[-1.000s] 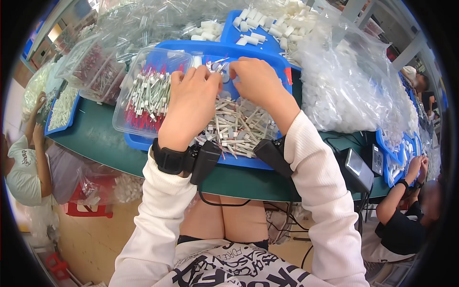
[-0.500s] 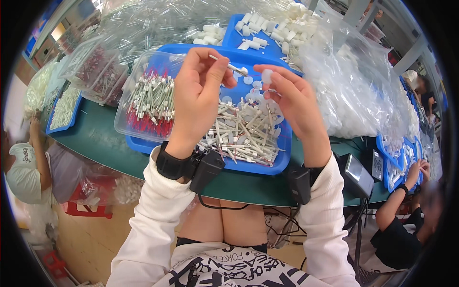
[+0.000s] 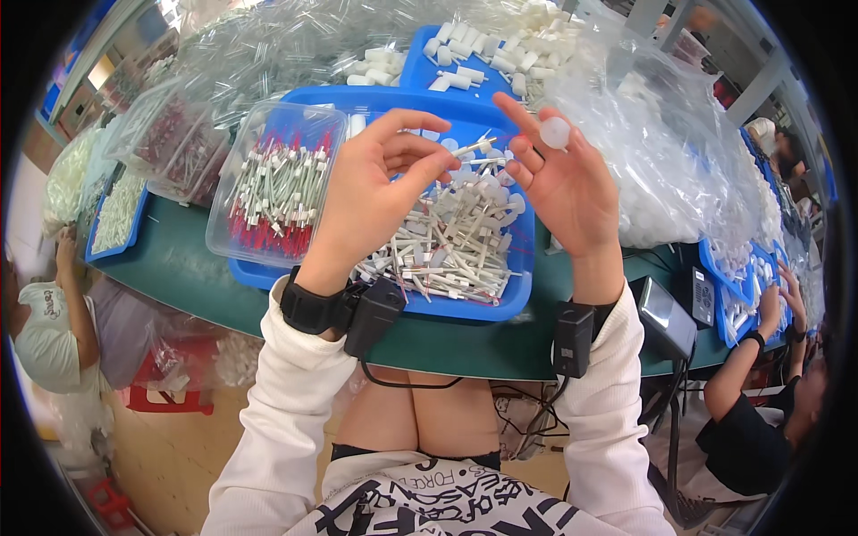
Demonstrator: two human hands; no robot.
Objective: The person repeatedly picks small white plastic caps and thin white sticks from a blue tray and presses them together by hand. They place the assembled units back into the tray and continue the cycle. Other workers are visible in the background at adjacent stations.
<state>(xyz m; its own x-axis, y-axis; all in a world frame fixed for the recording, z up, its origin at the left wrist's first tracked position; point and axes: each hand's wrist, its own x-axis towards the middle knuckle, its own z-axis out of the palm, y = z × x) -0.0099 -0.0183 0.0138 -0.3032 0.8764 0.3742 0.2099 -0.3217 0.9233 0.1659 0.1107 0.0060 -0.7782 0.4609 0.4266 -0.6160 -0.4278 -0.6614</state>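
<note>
Green tabletop (image 3: 170,259) spreads across the head view, crowded toward the back with clear plastic wrapping (image 3: 286,45) and a rear blue tray (image 3: 416,64) of white cylinders (image 3: 460,79). Co-workers sit at both sides; a dark sleeve (image 3: 742,438) shows at the right.

Nearer, a large blue tray (image 3: 420,100) bears a heap of loose pale sticks (image 3: 447,255) and translucent discs. Overlapping its left end stands a clear plastic box (image 3: 217,196), filled with stick pieces with red ends (image 3: 281,196).

Above the tray, the left hand (image 3: 371,183) has its fingers closed on a thin pale stick (image 3: 478,146), which points toward the other hand. The right hand (image 3: 572,196) is turned palm up, its thumb and fingers seemingly pinching a white disc (image 3: 555,132), the remaining fingers spread and loosely curled. Stick and disc are apart.

The stick is gripped near one end, so a bump on its free end could swivel it or pull it loose. The smooth, small disc could slip if the pinch eased, and, dropped among similar discs, would be hard to pick out. Knocking the overlapping box could tip its contents into the heap.
</note>
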